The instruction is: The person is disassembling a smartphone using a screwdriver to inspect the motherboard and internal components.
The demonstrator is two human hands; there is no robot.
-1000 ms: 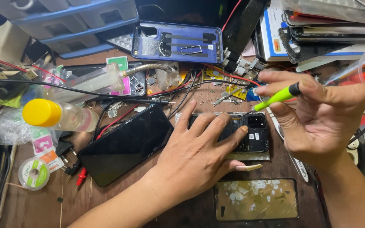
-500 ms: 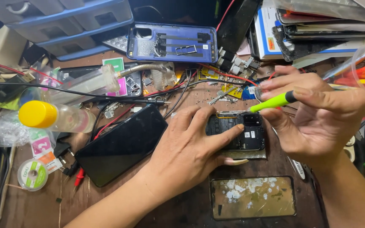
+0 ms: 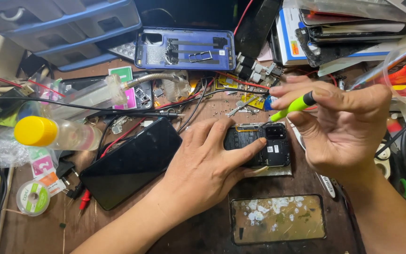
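My left hand point(image 3: 207, 164) lies flat over an opened black phone point(image 3: 271, 146) in the middle of the bench, fingers spread across its body and thumb along its lower edge. My right hand point(image 3: 344, 124) pinches a green-handled screwdriver point(image 3: 293, 106) between thumb and fingers. The tool's tip points down at the phone's top edge near the camera module. Much of the phone is hidden under my left hand.
A black phone screen point(image 3: 130, 162) lies left of my left hand. A blue phone back cover point(image 3: 184, 48) sits at the back. A yellow-capped bottle point(image 3: 55, 133), a solder spool point(image 3: 33, 197), loose wires, a worn glass panel point(image 3: 278, 218) and stacked boxes point(image 3: 301, 42) crowd the bench.
The view has shifted slightly. My right hand has brought the screwdriver lower and closer to the phone's top edge. My left hand stays pressed on the phone.
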